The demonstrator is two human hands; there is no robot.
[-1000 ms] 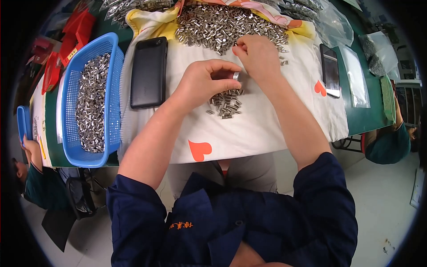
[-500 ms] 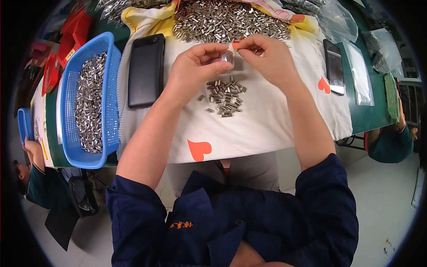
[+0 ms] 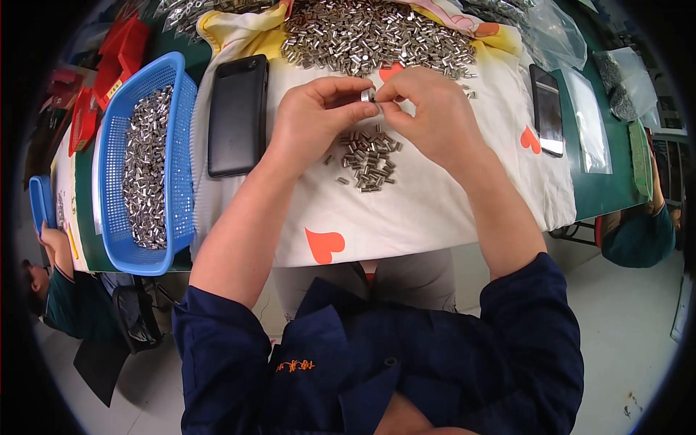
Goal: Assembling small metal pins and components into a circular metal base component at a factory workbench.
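Between the thumb and fingers of my left hand [image 3: 310,117] is a small round shiny metal piece [image 3: 367,95], turned edge-on. My right hand [image 3: 436,112] meets it from the right, its thumb and fingertips pinched together against the piece. Whatever those right fingertips hold is too small or hidden to make out. Just below both hands, a small pile of short silver metal cylinders [image 3: 371,161] lies on the white cloth [image 3: 428,210]. A much larger heap of similar cylinders [image 3: 377,36] spreads beyond my hands at the far side.
To the left stand a blue basket [image 3: 181,167] of metal cylinders and a black rectangular device [image 3: 238,119]. A phone [image 3: 547,109] and a clear plastic bag [image 3: 589,123] lie right. Red bins [image 3: 125,54] are far left. Other people sit at both sides.
My right hand has come left and slightly nearer, so its fingertips now touch the metal piece. The piece has turned from showing its shiny face to more edge-on.
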